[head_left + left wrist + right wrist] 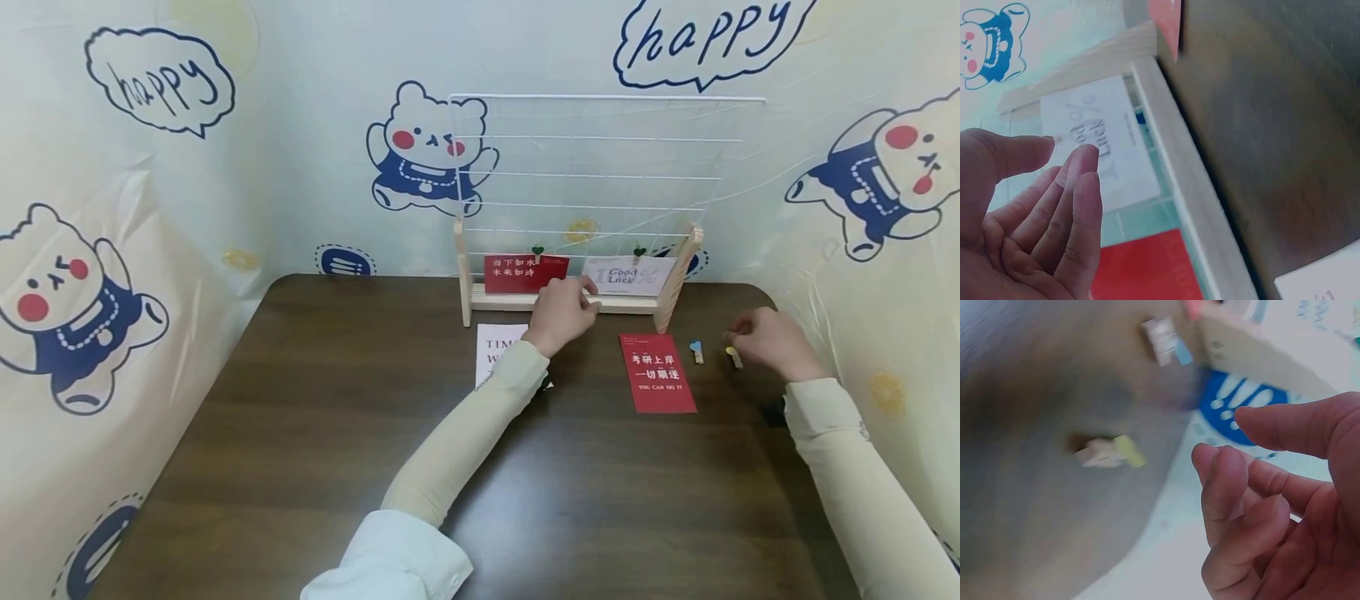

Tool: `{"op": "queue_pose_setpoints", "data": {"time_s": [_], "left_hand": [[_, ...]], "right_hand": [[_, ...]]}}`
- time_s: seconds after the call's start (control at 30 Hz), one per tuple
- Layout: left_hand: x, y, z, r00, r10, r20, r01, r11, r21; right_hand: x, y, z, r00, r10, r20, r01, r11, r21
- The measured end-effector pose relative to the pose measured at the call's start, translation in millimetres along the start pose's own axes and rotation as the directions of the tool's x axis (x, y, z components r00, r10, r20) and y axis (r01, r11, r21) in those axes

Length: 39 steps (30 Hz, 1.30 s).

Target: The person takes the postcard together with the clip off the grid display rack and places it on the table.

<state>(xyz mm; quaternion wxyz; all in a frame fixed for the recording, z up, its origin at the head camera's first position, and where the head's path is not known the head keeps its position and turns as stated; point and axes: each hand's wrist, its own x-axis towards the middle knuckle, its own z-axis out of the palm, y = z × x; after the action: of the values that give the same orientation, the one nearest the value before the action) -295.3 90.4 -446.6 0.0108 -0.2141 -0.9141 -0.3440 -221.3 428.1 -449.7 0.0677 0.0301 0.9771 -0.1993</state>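
My left hand (561,315) hovers before the rack's wooden base (626,305) with nothing in its fingers; thumb and fingertips stand apart in the left wrist view. Behind it, a white "Good Luck" card (637,281) and a red card (504,277) hang on the wire rack (600,97), under a green clip (639,251) and another green clip (537,251). Over the table's right side is my right hand (776,343), empty, its fingers bent and thumb apart. Nearest to it lies a small clip with a yellow top (1104,454); a blue-topped clip (697,352) lies farther left.
A red card with white lettering (657,375) lies flat before the rack's right end. My left forearm partly covers a white card (495,340) on the brown table (315,417). Patterned cloth (300,150) surrounds the table's back and sides.
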Motion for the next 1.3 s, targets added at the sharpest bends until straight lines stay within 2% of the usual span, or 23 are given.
{"op": "queue_pose_setpoints", "data": {"time_s": [0.17,0.33,0.5,0.63,0.77,1.0,1.3], "left_hand": [[-1.0,0.4,-10.9,0.999,0.012,-0.052,-0.012,1.0,-0.01],[-3.2,0.6,-14.6,0.996,0.029,-0.081,-0.03,0.999,-0.014],[-2.1,1.2,-18.1,0.992,0.027,-0.121,-0.027,1.0,0.003],[1.1,0.7,-21.3,0.989,0.025,-0.145,-0.019,0.999,0.039],[3.4,-0.5,-22.6,0.988,0.028,-0.153,-0.02,0.998,0.052],[8.4,-2.9,-21.4,0.986,0.02,-0.164,-0.018,1.0,0.012],[14.0,-5.1,-17.0,0.987,0.006,-0.16,-0.006,1.0,-0.001]], "right_hand": [[-0.2,-24.3,-9.1,0.996,-0.051,-0.071,0.051,0.999,-0.014],[-0.8,-41.8,-11.3,0.984,-0.11,-0.141,0.108,0.994,-0.022],[-0.1,-57.6,-10.7,0.953,-0.179,-0.246,0.182,0.983,-0.011],[1.7,-74.0,-13.4,0.931,-0.204,-0.301,0.207,0.978,-0.023],[4.0,-91.8,-15.7,0.919,-0.22,-0.328,0.225,0.974,-0.024],[11.3,-119.6,-20.5,0.895,-0.281,-0.346,0.288,0.957,-0.032],[25.6,-140.0,-24.7,0.881,-0.312,-0.356,0.301,0.95,-0.087]]}}
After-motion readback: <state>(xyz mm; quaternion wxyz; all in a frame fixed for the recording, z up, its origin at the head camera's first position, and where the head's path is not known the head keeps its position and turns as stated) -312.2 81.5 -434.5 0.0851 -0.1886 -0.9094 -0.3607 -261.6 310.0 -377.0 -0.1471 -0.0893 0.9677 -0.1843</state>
